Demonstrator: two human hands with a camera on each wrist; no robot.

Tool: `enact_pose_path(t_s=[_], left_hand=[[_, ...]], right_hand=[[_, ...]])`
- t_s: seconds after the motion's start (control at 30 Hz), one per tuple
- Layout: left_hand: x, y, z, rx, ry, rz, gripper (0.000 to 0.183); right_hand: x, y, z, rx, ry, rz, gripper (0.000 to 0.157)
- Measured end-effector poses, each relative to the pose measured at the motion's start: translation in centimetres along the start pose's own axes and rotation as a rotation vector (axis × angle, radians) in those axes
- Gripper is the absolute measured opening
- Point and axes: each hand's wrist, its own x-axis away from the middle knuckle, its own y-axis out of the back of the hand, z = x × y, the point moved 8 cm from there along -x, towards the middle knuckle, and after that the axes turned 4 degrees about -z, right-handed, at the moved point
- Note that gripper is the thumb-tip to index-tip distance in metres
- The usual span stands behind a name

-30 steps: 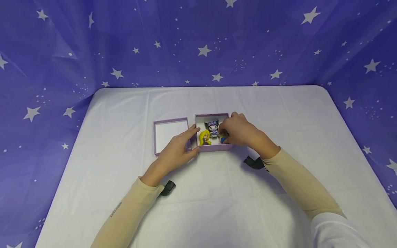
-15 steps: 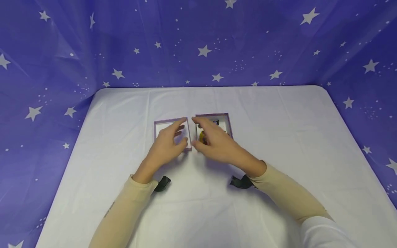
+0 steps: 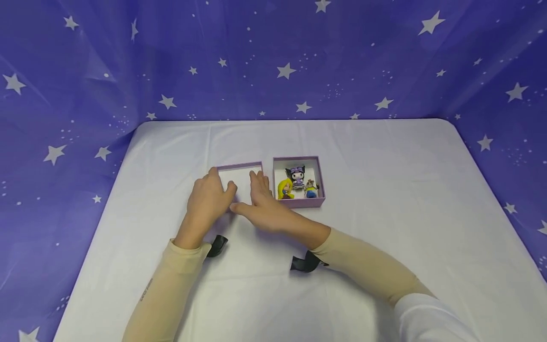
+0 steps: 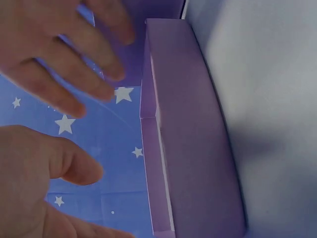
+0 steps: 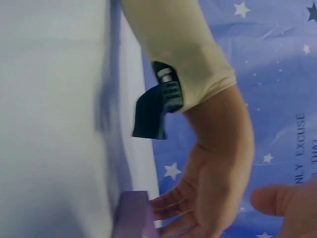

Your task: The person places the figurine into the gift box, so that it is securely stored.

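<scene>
A shallow purple lid (image 3: 241,166) lies upturned, white inside, on the white table, left of a purple box (image 3: 300,203). The box holds a yellow-haired figure (image 3: 284,189), a black-and-purple figure (image 3: 297,176) and a small blue figure (image 3: 311,189). My left hand (image 3: 212,192) is at the lid's near left corner with its fingers spread. In the left wrist view the left fingers (image 4: 74,74) hover apart from the lid's purple wall (image 4: 193,148). My right hand (image 3: 259,198) lies at the lid's right side, fingers straight, thumb pointing left along the front edge.
The white tablecloth (image 3: 384,190) stretches wide around the box and lid. A blue starred curtain (image 3: 278,57) closes off the back and both sides. Black straps (image 3: 218,245) hang from both wrists.
My right hand has come out of the box and moved left to the lid. My left hand has shifted from the box's left wall to the lid's left corner. The three figures now show.
</scene>
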Motion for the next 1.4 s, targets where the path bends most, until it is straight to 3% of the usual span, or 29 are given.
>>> enact_pose_path(t_s=[0.2,0.27,0.37,0.47,0.63,0.7,0.8,0.9,0.97,1.03,1.13,1.23,1.4], left_hand=[[0.0,-0.5,0.1,0.010,0.029,0.073,0.074],[0.1,-0.1,0.2,0.013,0.041,0.055,0.072],[0.3,1.5,0.2,0.006,0.042,-0.049,0.064],[0.6,3.4,0.2,0.045,0.038,-0.194,0.059],[1.3,5.8,-0.6,0.222,0.007,-0.430,0.067],[1.6,6.2,-1.3,0.331,-0.036,-0.483,0.070],[2.3,6.0,-3.1,0.525,-0.175,-0.530,0.072],[3.1,5.4,-5.2,0.710,-0.350,-0.530,0.073],[3.5,4.7,-6.5,0.837,-0.444,-0.496,0.068],[3.8,4.0,-7.6,0.936,-0.513,-0.448,0.057],[4.0,2.8,-8.7,1.007,-0.577,-0.382,0.039],[3.8,1.4,-9.1,0.951,-0.598,-0.338,0.032],[3.4,-1.1,-9.1,0.718,-0.593,-0.261,0.031]], right_hand=[[-0.5,-0.6,-1.5,-0.143,-0.160,-0.019,0.104],[-0.5,-0.4,-1.6,-0.230,-0.193,-0.035,0.104],[-0.6,0.2,-1.1,-0.336,-0.197,-0.072,0.099],[-0.8,1.5,0.1,-0.391,-0.107,-0.133,0.092],[-0.2,5.2,2.5,-0.489,0.176,-0.274,0.081],[0.4,6.8,3.0,-0.537,0.281,-0.323,0.079],[1.8,9.3,3.3,-0.571,0.409,-0.392,0.074],[3.3,11.4,3.0,-0.519,0.493,-0.467,0.063],[4.3,12.6,2.4,-0.485,0.535,-0.513,0.054],[5.2,13.5,1.5,-0.477,0.548,-0.550,0.045],[6.6,14.6,-0.1,-0.477,0.523,-0.589,0.035],[7.9,15.2,-1.8,-0.429,0.445,-0.607,0.030],[9.3,15.3,-4.3,-0.320,0.348,-0.567,0.028]])
